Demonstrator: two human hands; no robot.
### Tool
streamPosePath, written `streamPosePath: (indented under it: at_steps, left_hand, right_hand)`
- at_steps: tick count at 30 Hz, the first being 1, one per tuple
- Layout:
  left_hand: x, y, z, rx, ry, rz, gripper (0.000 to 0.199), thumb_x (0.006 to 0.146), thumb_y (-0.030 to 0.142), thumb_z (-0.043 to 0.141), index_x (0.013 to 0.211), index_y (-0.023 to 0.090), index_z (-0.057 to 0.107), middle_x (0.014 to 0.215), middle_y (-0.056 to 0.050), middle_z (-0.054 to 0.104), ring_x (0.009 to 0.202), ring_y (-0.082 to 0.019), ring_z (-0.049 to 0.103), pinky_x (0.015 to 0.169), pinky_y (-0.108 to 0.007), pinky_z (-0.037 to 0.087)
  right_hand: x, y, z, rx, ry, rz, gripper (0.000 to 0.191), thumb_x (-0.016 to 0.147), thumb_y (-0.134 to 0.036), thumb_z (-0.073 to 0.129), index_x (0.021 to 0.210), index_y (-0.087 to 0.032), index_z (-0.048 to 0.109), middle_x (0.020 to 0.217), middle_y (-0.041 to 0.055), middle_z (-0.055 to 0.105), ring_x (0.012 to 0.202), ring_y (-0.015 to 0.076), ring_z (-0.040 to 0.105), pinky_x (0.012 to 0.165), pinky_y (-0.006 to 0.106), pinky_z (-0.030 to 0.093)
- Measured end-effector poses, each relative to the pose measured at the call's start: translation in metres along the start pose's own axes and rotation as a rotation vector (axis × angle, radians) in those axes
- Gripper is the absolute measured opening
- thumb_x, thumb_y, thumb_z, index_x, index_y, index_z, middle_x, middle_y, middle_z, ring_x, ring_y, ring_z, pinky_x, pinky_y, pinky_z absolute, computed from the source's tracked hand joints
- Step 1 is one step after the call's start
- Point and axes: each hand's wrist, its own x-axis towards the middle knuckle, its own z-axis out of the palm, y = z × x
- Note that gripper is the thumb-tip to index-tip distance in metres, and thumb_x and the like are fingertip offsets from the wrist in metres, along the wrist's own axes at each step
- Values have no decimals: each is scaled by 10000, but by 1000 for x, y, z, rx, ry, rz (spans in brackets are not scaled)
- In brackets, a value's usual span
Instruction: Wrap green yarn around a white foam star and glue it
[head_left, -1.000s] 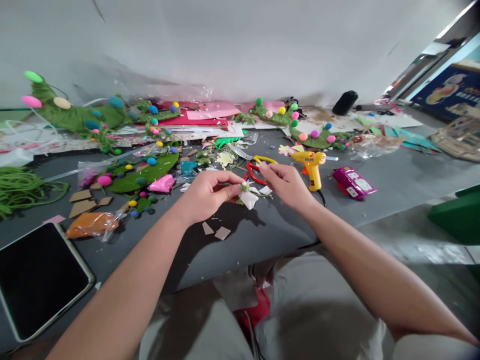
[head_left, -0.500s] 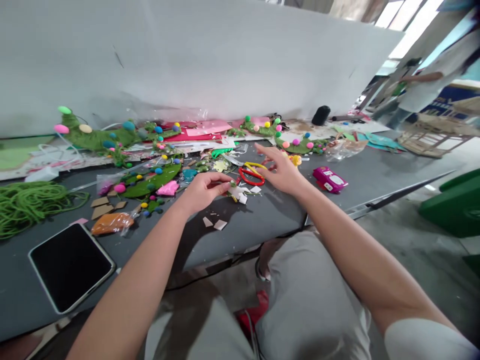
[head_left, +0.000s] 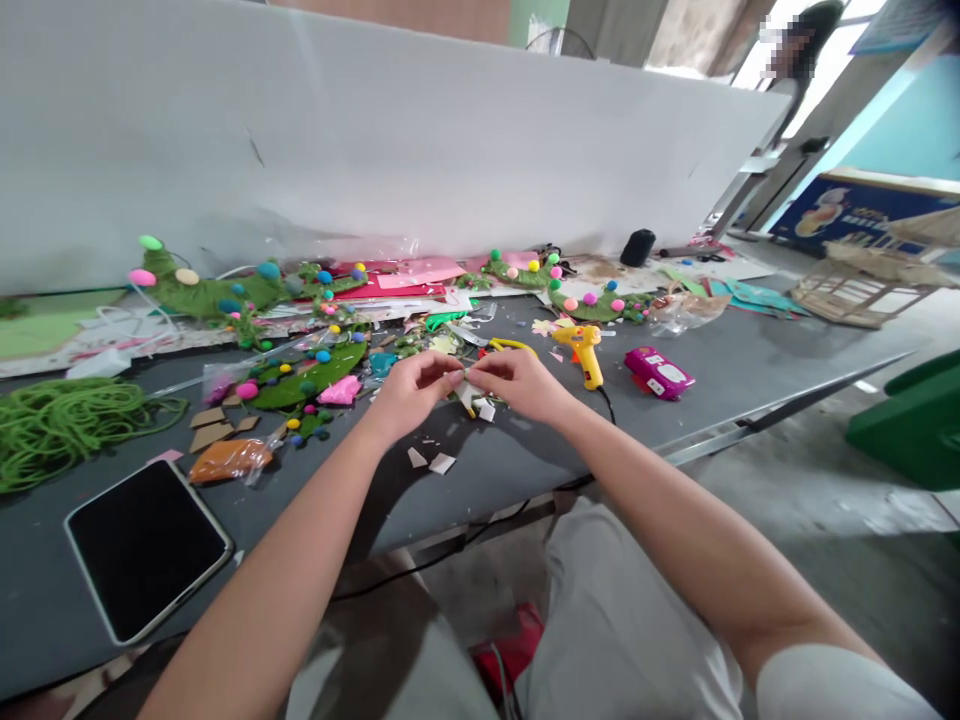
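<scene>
My left hand (head_left: 420, 392) and my right hand (head_left: 525, 382) meet over the table, fingertips pinched together on a small green-and-white piece (head_left: 466, 388). Its kind is too small to make out, and the fingers cover most of it. White scraps (head_left: 486, 411) lie just under the fingertips, with two more paper bits (head_left: 442, 463) nearer the table edge. Behind my right hand shows the yellow handle of a pair of scissors (head_left: 514, 346), partly hidden. A yellow glue gun (head_left: 583, 345) lies to the right of that hand.
Green felt shapes with coloured pom-poms (head_left: 315, 375) spread along the back and left. Green cord (head_left: 71, 425), a tablet (head_left: 150, 550) and an orange bag (head_left: 231, 460) are at left. A purple pack (head_left: 660, 373) lies right; a white panel (head_left: 450, 150) stands behind.
My right hand has come left and down from above the scissors to join the left hand at the small piece. The glue gun now shows. The person at right has shifted mostly behind the panel.
</scene>
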Motion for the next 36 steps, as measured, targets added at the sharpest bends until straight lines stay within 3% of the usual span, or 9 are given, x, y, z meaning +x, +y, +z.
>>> streamPosePath:
  at_steps: [5,11,14,16,18,22,25,32,36]
  left_hand:
    - [1,-3,3,-13,-25,-19,427,810,544,784,986,158,734,909,-72,754,758,-185,668,746,-313,539]
    - [3,-3,3,-39,6,-44,447,793,556,794,990,158,740,922,-73,753,746,-188,676,754,-323,558]
    - [3,-4,1,-55,51,-45,447,797,552,792,1021,166,753,975,-83,769,810,-207,700,776,-324,569]
    - [4,-6,0,-62,96,-52,442,811,550,781,1031,167,764,1012,-93,777,875,-225,710,798,-328,576]
    - [4,-8,-1,-69,129,-63,438,830,542,765,1054,165,774,1071,-105,779,939,-240,715,836,-343,583]
    - [4,-8,1,-63,117,-93,403,854,451,764,1139,167,776,1183,-123,770,1034,-262,723,925,-390,580]
    - [2,-3,4,-35,74,-102,362,866,362,753,1171,167,772,1238,-132,758,1105,-279,711,981,-412,555]
    - [0,0,0,-24,15,-1,453,896,329,709,1325,184,681,1401,-129,673,1227,-272,659,1044,-408,525]
    - [2,-7,-12,52,195,50,401,904,331,676,1268,163,675,1263,-134,722,1050,-238,713,899,-366,582]
  right_hand:
    - [-5,5,-12,49,-34,34,370,879,-530,666,893,-169,744,716,20,677,648,134,594,627,274,482]
    - [5,0,-29,-42,33,20,532,987,-528,522,591,-178,575,521,-14,523,524,96,457,528,258,361]
    - [14,3,-27,13,-80,-51,240,888,-372,679,1010,-174,738,954,53,744,760,130,642,669,259,503]
    - [15,8,-25,170,-146,-57,619,807,-266,723,1407,-231,574,1380,122,646,957,164,700,775,301,572]
    - [13,12,-24,343,-188,17,782,800,-237,721,1526,-268,433,1537,159,521,1039,184,713,820,341,606]
    - [2,10,-20,387,-166,217,465,884,-362,730,1297,-169,640,1170,131,753,855,155,725,751,308,612]
    - [-2,5,-12,361,-84,242,279,851,-395,771,1004,-165,733,829,60,764,688,132,676,680,295,584]
    - [0,8,-9,354,18,218,223,810,-381,784,896,-180,736,756,20,731,653,116,637,679,295,560]
    - [0,8,-16,323,10,213,271,814,-429,770,899,-174,737,765,22,725,638,107,607,650,280,534]
